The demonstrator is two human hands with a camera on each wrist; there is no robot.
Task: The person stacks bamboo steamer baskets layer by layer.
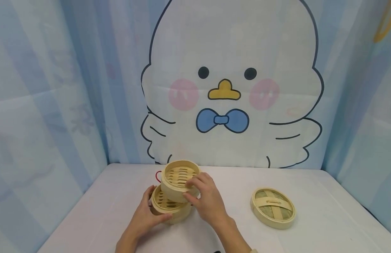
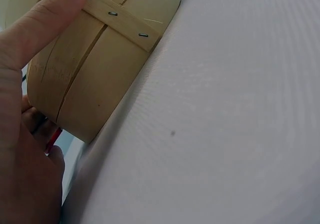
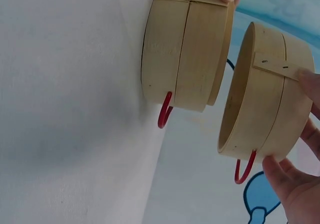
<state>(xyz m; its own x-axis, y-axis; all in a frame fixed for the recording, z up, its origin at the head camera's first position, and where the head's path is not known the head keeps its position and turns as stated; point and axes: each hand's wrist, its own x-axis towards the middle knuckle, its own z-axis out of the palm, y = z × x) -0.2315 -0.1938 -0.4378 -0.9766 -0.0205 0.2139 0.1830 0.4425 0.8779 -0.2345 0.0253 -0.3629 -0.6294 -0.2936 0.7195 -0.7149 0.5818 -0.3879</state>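
Cuff point(image 1: 254, 251): pale edge of a sleeve at the right wrist, cut off by the bottom of the head view
Left hand point(image 1: 144, 216): curled part-way, gripping the lower basket point(image 1: 179, 215); thumb along the near wall, fingers round the left side
Right hand point(image 1: 210, 199): part-closed, holding the upper basket point(image 1: 173, 193) by its right side, thumb and fingers against it
Lower basket: round, pale wood, slotted floor, upright on the table point(image 1: 233, 211), left of centre; band with metal staples point(image 2: 113, 14) over the seam of its wall
Lid point(image 1: 273, 207): round, pale wood rim, woven top with crossed strips and a small handle at the middle; flat on the table, right of both baskets and well apart from them
Upper basket: like the lower in make, slotted floor; held above the lower basket and slightly right of it, a gap between the two in the right wrist view
Red loops: one on the wall of the upper basket point(image 3: 245, 173), one on the lower point(image 3: 162, 116)
Table: white cover, back edge meeting the cloth
Cloth point(image 1: 43, 105): pale blue, striped at left, hung at back and sides
Bird point(image 1: 233, 45): large white cartoon on the back cloth, yellow beak, pink cheeks, blue bow tie point(image 1: 221, 120)
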